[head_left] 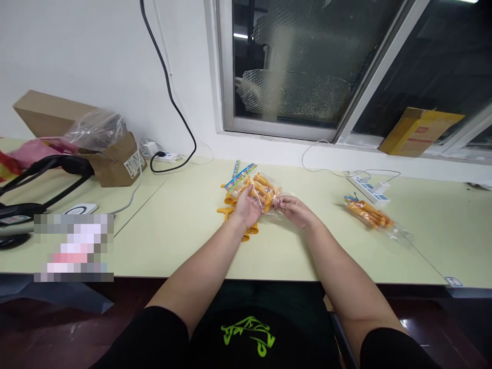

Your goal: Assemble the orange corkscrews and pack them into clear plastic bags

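Between my hands is a clear plastic bag point(265, 185) of orange plastic pieces, with a colourful printed header along its upper left edge. My left hand point(247, 209) supports the bag from below and the left, its thumb over the front. At the bag's lower right end, the fingers of my right hand point(294, 209) pinch the clear plastic. Loose orange plastic parts point(225, 211), some with cup-shaped ends, lie on the table under and beside my left hand. Farther right rests a second bag of orange pieces point(371, 214), touched by neither hand.
A power strip point(369, 188) with cables lies at the back right; another power strip point(165, 157) stands left, by a black cable. An open cardboard box point(115, 161), a black strap-like frame point(82, 179) and a white disc-marked pad point(80, 209) occupy the left. The table's front edge runs before me.
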{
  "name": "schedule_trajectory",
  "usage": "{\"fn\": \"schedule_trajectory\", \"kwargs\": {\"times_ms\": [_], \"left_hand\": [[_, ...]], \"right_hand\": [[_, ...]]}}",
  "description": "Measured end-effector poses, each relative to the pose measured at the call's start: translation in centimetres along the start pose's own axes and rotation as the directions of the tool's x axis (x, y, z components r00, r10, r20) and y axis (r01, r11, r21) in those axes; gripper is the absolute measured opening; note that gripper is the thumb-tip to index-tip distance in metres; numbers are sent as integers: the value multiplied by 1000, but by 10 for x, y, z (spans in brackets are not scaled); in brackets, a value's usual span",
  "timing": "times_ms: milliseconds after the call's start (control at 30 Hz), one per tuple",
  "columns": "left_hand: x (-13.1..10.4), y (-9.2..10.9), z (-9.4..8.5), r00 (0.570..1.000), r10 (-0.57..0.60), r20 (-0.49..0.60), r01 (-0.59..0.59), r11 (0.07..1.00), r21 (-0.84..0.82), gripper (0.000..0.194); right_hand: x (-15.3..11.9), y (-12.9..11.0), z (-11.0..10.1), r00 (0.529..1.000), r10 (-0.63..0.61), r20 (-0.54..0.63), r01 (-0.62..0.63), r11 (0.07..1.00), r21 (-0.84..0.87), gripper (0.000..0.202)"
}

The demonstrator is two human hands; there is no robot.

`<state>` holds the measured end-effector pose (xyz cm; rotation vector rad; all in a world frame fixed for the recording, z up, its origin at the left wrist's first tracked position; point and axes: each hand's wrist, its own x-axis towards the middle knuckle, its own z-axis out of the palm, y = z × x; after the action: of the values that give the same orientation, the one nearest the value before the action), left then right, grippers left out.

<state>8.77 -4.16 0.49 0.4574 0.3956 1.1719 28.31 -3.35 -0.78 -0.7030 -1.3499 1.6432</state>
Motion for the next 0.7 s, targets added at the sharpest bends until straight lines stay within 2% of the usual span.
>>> {"fn": "schedule_trajectory", "kwargs": {"times_ms": [167,333,533,600,633,667,700], "left_hand": [[2,4,-2,999,20,-44,-23,998,-66,42],[1,6,-1,999,30,-23,-33,993,-117,39],[-1,7,0,998,57,-16,-58,991,-121,38],[-1,8,-1,998,59,-24,-62,990,-124,40],[-1,8,-1,997,70,-34,-73,989,-131,41],[-1,9,-1,995,83,-45,-89,986,-139,41],[-1,9,-1,994,96,-54,-103,984,-146,40]], "right_hand": [[-2,-1,0,991,-115,63,113,993,45,15],[-4,-7,6,984,-169,57,171,984,-41,14],[-1,-6,18,983,-174,58,181,971,-158,20],[2,-5,20,978,-210,-4,206,959,-193,22],[2,-4,20,961,-262,-82,240,946,-218,23],[1,-4,19,923,-339,-185,283,920,-271,23],[-1,-4,19,855,-433,-286,323,876,-360,24]]}}
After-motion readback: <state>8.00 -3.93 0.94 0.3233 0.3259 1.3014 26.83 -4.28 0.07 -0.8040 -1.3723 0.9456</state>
